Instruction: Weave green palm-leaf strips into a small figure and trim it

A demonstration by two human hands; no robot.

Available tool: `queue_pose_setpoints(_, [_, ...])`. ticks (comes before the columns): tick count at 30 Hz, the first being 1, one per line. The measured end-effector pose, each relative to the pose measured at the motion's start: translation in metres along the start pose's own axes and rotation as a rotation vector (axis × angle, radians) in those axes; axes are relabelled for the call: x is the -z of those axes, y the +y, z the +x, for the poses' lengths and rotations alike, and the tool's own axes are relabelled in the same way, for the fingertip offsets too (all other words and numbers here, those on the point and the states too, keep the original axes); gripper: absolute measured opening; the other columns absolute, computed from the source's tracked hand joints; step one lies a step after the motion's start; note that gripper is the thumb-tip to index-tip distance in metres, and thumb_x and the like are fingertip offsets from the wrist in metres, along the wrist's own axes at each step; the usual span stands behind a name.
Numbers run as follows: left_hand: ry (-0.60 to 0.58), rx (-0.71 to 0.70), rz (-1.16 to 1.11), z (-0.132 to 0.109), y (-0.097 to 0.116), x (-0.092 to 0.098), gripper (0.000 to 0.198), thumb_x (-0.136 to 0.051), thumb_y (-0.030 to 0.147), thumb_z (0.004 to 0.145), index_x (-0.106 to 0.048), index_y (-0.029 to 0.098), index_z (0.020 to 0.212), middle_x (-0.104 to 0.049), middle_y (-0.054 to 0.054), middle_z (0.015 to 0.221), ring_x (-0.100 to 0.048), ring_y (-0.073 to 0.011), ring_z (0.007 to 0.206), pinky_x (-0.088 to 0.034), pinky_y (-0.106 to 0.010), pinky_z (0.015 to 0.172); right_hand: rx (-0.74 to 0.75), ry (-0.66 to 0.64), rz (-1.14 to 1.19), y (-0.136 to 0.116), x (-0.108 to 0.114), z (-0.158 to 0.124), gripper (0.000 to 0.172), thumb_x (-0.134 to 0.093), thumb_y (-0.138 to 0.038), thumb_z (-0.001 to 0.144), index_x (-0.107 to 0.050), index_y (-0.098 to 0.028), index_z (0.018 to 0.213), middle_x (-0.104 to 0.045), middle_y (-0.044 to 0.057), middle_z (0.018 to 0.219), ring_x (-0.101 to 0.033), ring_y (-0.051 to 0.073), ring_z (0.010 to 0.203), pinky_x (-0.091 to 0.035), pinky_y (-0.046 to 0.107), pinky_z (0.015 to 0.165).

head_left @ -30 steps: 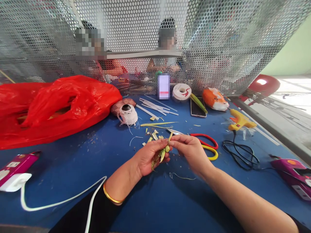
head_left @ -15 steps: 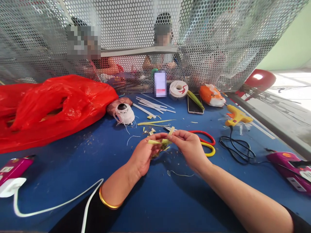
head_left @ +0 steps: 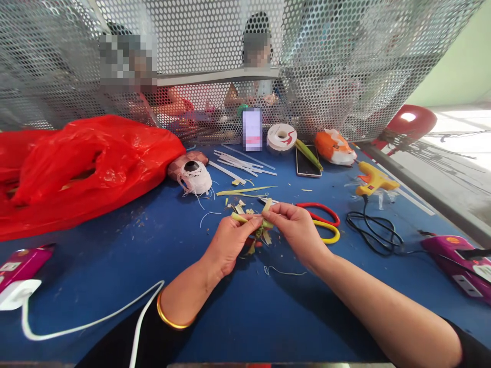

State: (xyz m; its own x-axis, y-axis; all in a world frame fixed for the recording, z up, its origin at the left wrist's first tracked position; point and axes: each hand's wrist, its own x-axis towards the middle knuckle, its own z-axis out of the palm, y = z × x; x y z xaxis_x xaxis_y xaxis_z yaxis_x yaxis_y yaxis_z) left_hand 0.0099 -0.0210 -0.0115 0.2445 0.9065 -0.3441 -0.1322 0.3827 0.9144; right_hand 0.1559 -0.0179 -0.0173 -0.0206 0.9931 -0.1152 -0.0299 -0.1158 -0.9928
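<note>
My left hand [head_left: 229, 241] is closed on a small bundle of folded pale-green leaf strips [head_left: 266, 236]. Its thumb presses the top, and one strip end sticks out to the left. My right hand [head_left: 298, 229] pinches the same leaf strips from the other side, with a short end standing up between the fingertips. Fingers partly hide the bundle. Just beyond my right hand lie scissors [head_left: 326, 207] with one red and one yellow handle, their blades partly covered. Long leaf strips [head_left: 241, 193] and cut scraps [head_left: 238, 208] rest past my fingers.
Around the blue table [head_left: 134, 266] are a red plastic bag [head_left: 126, 168], white thread [head_left: 197, 180], glue sticks [head_left: 238, 162], a ribbon roll [head_left: 282, 137], a phone [head_left: 308, 162], a yellow glue gun [head_left: 376, 180] and purple power strips [head_left: 456, 263]. People sit behind a perforated metal screen [head_left: 199, 46].
My left thumb has come over the top of the leaf bundle, and more loose strip ends show below it. My right hand has shifted slightly left, still pinching. The view has tilted a little.
</note>
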Motion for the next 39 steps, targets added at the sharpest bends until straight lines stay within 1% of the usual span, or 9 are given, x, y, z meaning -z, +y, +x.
queue_pose_setpoints(4, [0.084, -0.034, -0.001, 0.002, 0.002, 0.0, 0.028, -0.073, 0.038, 0.075, -0.076, 0.017, 0.092, -0.072, -0.008, 0.086, -0.061, -0.0127, 0.067, -0.049, -0.021, 0.052, 0.098, -0.032, -0.122, -0.001, 0.003, 0.001, 0.035, -0.054, -0.053, 0.086, -0.06, -0.019, 0.082, -0.037, -0.008, 0.054, -0.027, 0.009, 0.049, -0.023, 0.024, 0.046])
queue_pose_setpoints(10, [0.171, -0.071, -0.004, 0.005, 0.005, 0.002, 0.027, -0.074, 0.039, 0.071, -0.076, 0.017, 0.088, -0.072, -0.008, 0.092, -0.062, -0.0155, 0.075, -0.046, -0.02, 0.048, 0.244, -0.052, -0.462, -0.002, 0.01, 0.001, 0.027, -0.058, -0.04, 0.086, -0.054, -0.02, 0.068, -0.041, -0.006, 0.056, -0.035, 0.011, 0.054, -0.027, 0.026, 0.051])
queue_pose_setpoints(13, [0.178, -0.056, 0.011, 0.006, 0.004, 0.002, 0.026, -0.074, 0.039, 0.071, -0.076, 0.018, 0.086, -0.072, -0.007, 0.087, -0.061, -0.0153, 0.073, -0.045, -0.021, 0.048, 0.394, -0.035, -0.449, -0.004, 0.011, -0.003, 0.022, -0.058, -0.031, 0.087, -0.058, -0.02, 0.067, -0.048, -0.003, 0.063, -0.042, 0.012, 0.06, -0.033, 0.027, 0.056])
queue_pose_setpoints(15, [0.168, -0.044, 0.028, 0.006, 0.003, 0.002, 0.024, -0.072, 0.039, 0.071, -0.076, 0.019, 0.084, -0.071, -0.005, 0.083, -0.06, -0.0144, 0.07, -0.045, -0.022, 0.049, 0.492, -0.03, -0.37, -0.006, 0.01, -0.005, 0.021, -0.058, -0.027, 0.086, -0.06, -0.02, 0.067, -0.055, 0.001, 0.075, -0.05, 0.015, 0.071, -0.039, 0.028, 0.064])
queue_pose_setpoints(18, [0.124, -0.035, 0.06, 0.005, 0.002, 0.001, 0.021, -0.069, 0.039, 0.074, -0.076, 0.02, 0.081, -0.069, -0.002, 0.076, -0.057, -0.0125, 0.063, -0.043, -0.023, 0.05, 0.439, -0.125, -0.168, -0.005, 0.007, -0.006, 0.024, -0.055, -0.028, 0.09, -0.058, -0.02, 0.068, -0.062, 0.004, 0.087, -0.055, 0.016, 0.078, -0.042, 0.029, 0.066])
queue_pose_setpoints(22, [0.036, -0.074, 0.1, 0.005, 0.001, 0.0, 0.023, -0.064, 0.039, 0.078, -0.073, 0.019, 0.073, -0.063, -0.001, 0.063, -0.053, -0.0114, 0.056, -0.038, -0.022, 0.048, 0.25, -0.269, 0.016, -0.001, 0.004, -0.005, 0.029, -0.046, -0.037, 0.096, -0.054, -0.021, 0.073, -0.058, 0.0, 0.068, -0.052, 0.013, 0.06, -0.037, 0.026, 0.054])
queue_pose_setpoints(27, [0.064, -0.078, 0.141, 0.006, -0.003, 0.0, 0.02, -0.065, 0.037, 0.075, -0.075, 0.019, 0.076, -0.065, -0.001, 0.068, -0.051, -0.0111, 0.055, -0.038, -0.022, 0.046, 0.376, -0.232, -0.208, 0.0, 0.005, -0.007, 0.031, -0.045, -0.034, 0.097, -0.049, -0.021, 0.07, -0.048, -0.003, 0.063, -0.043, 0.012, 0.06, -0.036, 0.026, 0.058])
queue_pose_setpoints(35, [0.074, -0.136, 0.179, 0.007, -0.006, 0.001, 0.02, -0.067, 0.035, 0.074, -0.072, 0.016, 0.068, -0.059, 0.0, 0.062, -0.047, -0.0099, 0.052, -0.038, -0.021, 0.044, 0.511, -0.316, -0.401, 0.0, 0.007, -0.011, 0.024, -0.041, -0.028, 0.098, -0.046, -0.022, 0.075, -0.052, -0.001, 0.069, -0.045, 0.012, 0.062, -0.038, 0.025, 0.059])
queue_pose_setpoints(39, [0.042, -0.052, 0.092, 0.007, -0.005, 0.003, 0.021, -0.067, 0.038, 0.076, -0.072, 0.018, 0.073, -0.063, 0.0, 0.067, -0.05, -0.0097, 0.053, -0.039, -0.021, 0.046, 0.568, -0.3, -0.511, -0.001, 0.011, -0.007, 0.004, -0.049, -0.02, 0.091, -0.048, -0.022, 0.094, -0.054, -0.001, 0.073, -0.049, 0.013, 0.065, -0.041, 0.026, 0.062])
